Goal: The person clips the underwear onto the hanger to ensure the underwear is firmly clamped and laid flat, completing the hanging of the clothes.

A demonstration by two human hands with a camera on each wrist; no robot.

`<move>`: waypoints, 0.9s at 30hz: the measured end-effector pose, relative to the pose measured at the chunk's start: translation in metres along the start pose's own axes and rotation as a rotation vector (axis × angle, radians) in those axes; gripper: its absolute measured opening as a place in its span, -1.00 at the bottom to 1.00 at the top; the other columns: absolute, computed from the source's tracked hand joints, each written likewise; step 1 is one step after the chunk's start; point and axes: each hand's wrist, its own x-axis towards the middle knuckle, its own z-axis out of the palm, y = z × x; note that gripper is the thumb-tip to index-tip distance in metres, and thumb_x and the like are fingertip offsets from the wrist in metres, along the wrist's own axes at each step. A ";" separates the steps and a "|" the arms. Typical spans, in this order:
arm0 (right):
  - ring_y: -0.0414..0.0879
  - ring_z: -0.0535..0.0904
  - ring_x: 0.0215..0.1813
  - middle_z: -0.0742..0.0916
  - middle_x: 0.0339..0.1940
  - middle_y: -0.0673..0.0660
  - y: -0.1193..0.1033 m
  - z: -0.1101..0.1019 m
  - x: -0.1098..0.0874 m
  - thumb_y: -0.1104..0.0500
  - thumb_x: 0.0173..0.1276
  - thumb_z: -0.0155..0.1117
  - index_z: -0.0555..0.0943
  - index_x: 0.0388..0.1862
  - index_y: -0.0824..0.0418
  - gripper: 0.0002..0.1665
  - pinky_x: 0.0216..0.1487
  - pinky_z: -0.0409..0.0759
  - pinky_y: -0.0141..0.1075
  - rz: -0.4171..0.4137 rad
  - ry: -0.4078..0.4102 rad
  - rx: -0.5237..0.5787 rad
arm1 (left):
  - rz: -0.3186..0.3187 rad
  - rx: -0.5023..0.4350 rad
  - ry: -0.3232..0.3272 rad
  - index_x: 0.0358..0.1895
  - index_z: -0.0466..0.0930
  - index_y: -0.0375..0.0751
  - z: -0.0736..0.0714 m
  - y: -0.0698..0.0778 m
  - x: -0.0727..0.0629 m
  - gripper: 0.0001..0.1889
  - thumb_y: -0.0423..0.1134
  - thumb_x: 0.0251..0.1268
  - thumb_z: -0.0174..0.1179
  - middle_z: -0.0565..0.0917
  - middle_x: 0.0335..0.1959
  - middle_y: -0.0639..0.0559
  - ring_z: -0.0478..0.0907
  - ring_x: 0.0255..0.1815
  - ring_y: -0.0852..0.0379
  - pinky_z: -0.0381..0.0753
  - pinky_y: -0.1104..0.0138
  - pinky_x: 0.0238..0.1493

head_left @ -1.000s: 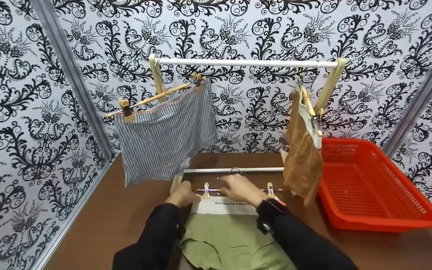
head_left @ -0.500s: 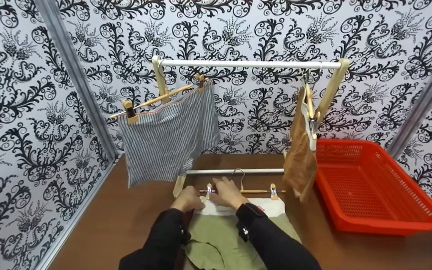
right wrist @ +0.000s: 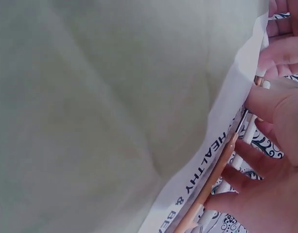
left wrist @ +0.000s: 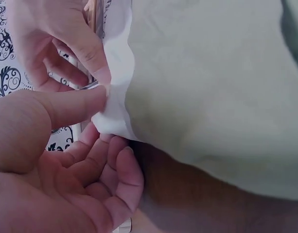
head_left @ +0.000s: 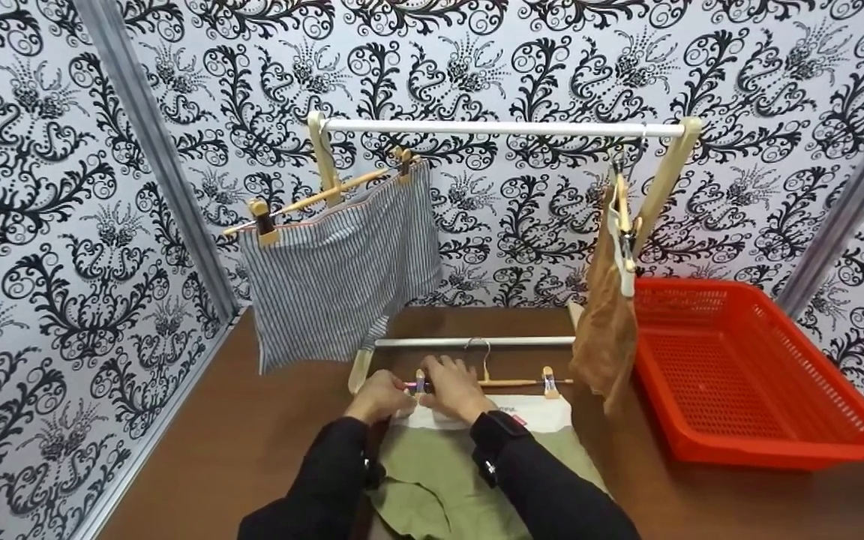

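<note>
Olive-green underpants point(head_left: 492, 472) with a white printed waistband lie in front of the rack. My left hand point(head_left: 383, 396) pinches the waistband's left corner between thumb and fingers. Close beside it, my right hand point(head_left: 456, 388) pinches the same band, its thumb on the cloth and its fingers behind the hanger's bar. Between the hands stands the hanger's left clip point(head_left: 421, 381); whether it grips the cloth cannot be seen. The right clip point(head_left: 550, 382) sits on the band. A wooden clip hanger point(head_left: 511, 383) lies along the waistband, its hook pointing away from me.
Striped shorts point(head_left: 342, 277) hang from the left of the rack's white top rail point(head_left: 499, 128). A brown garment point(head_left: 604, 337) hangs on the right. An orange-red plastic basket point(head_left: 762, 446) stands at right on the brown table point(head_left: 199, 450). A patterned wall rises behind.
My right hand has moved left from the middle of the hanger to beside the left clip, uncovering the hook. My left hand stays at the waistband's left corner.
</note>
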 end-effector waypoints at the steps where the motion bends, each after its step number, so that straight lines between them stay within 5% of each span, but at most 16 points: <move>1: 0.30 0.56 0.09 0.66 0.02 0.24 0.000 -0.001 0.000 0.09 0.17 0.58 0.56 0.06 0.18 -0.46 0.13 0.46 0.23 -0.014 0.008 0.006 | 0.006 -0.012 0.005 -0.66 0.46 -0.15 0.000 0.000 0.000 -0.75 -0.44 -0.04 0.34 0.38 -0.67 0.16 0.28 -0.61 0.18 0.26 0.39 -0.59; 5: 0.23 0.62 -0.06 0.68 -0.16 0.18 0.002 -0.004 -0.001 0.23 0.20 0.51 0.57 -0.07 0.21 -0.64 0.02 0.53 0.14 -0.088 0.080 0.042 | 0.042 -0.081 0.018 -0.80 0.24 0.02 0.002 -0.002 -0.001 -0.52 -0.43 -0.03 0.35 0.16 -0.82 0.27 0.05 -0.74 0.27 0.03 0.42 -0.67; 10: 0.10 0.66 -0.15 0.71 -0.27 0.10 0.006 -0.009 0.001 0.24 0.44 0.30 0.60 -0.18 0.22 -0.93 -0.05 0.59 0.03 -0.111 0.090 0.181 | 0.040 -0.126 0.037 -0.79 0.25 0.02 0.005 0.000 -0.003 -0.57 -0.46 -0.09 0.29 0.16 -0.80 0.26 0.05 -0.72 0.26 0.03 0.40 -0.63; 15: -0.04 0.65 -0.19 0.74 -0.30 0.02 0.010 -0.018 0.004 0.18 0.47 0.28 0.64 -0.20 0.20 -0.90 -0.04 0.60 -0.08 -0.068 0.006 0.390 | 0.001 -0.181 0.035 -0.70 0.40 -0.09 0.006 -0.001 -0.001 -0.67 -0.40 -0.04 0.38 0.28 -0.72 0.20 0.17 -0.65 0.20 0.16 0.40 -0.56; 20: 0.11 0.69 0.03 0.77 -0.07 0.23 0.013 -0.026 0.005 0.18 0.45 0.29 0.61 0.09 0.41 -0.63 0.16 0.57 -0.01 -0.076 -0.027 0.561 | 0.050 -0.217 0.019 -0.78 0.30 -0.04 0.005 -0.004 0.005 -0.52 -0.31 0.07 0.45 0.21 -0.76 0.24 0.14 -0.66 0.22 0.12 0.39 -0.57; 27: 0.16 0.63 0.18 0.74 0.08 0.30 0.015 -0.034 0.005 0.04 0.47 0.30 0.65 0.12 0.44 -0.51 0.27 0.51 0.02 -0.083 -0.064 0.528 | 0.147 -0.253 -0.016 -0.69 0.36 -0.10 0.004 -0.004 0.003 -0.61 -0.41 0.12 0.39 0.25 -0.76 0.25 0.14 -0.66 0.25 0.11 0.41 -0.57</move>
